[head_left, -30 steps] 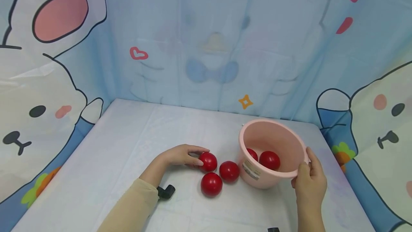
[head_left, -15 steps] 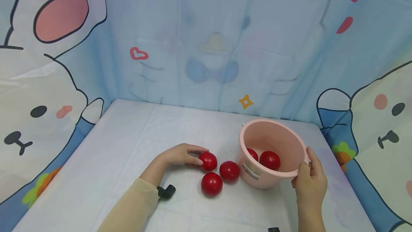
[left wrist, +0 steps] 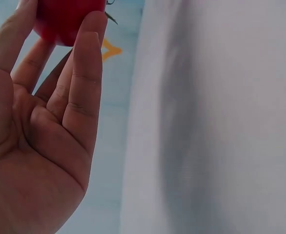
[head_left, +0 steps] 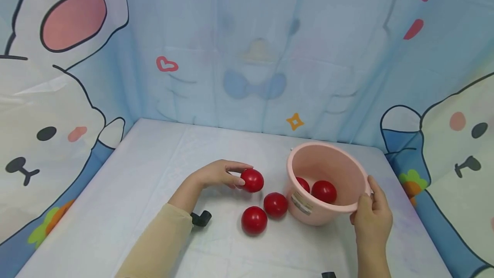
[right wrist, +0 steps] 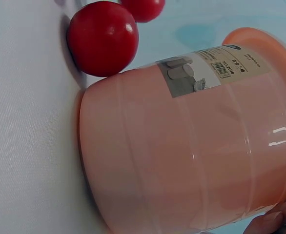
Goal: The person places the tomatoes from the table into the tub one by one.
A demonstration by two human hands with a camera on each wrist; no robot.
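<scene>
My left hand (head_left: 218, 175) pinches a round, glossy red tomato (head_left: 252, 180) between thumb and fingertips, just above the table. In the left wrist view a bit of green stem shows beside this tomato (left wrist: 67, 22). My right hand (head_left: 372, 220) grips the rim of a pink plastic bucket (head_left: 318, 217), which leans slightly. Two tomatoes lie inside it, one (head_left: 324, 191) in plain sight and another (head_left: 303, 184) partly hidden by the wall. Outside, one tomato (head_left: 275, 205) sits against or very near the bucket, with another (head_left: 254, 221) to its front left.
A white cloth covers the table (head_left: 154, 162). Blue printed curtain (head_left: 254, 55) hangs behind and at both sides. A black camera piece (head_left: 201, 218) sticks out by the left wrist, and another (head_left: 329, 274) shows at the bottom edge.
My left hand has raised its tomato off the table, a little away from me and to the right. The bucket, the right hand and the other tomatoes have stayed in place.
</scene>
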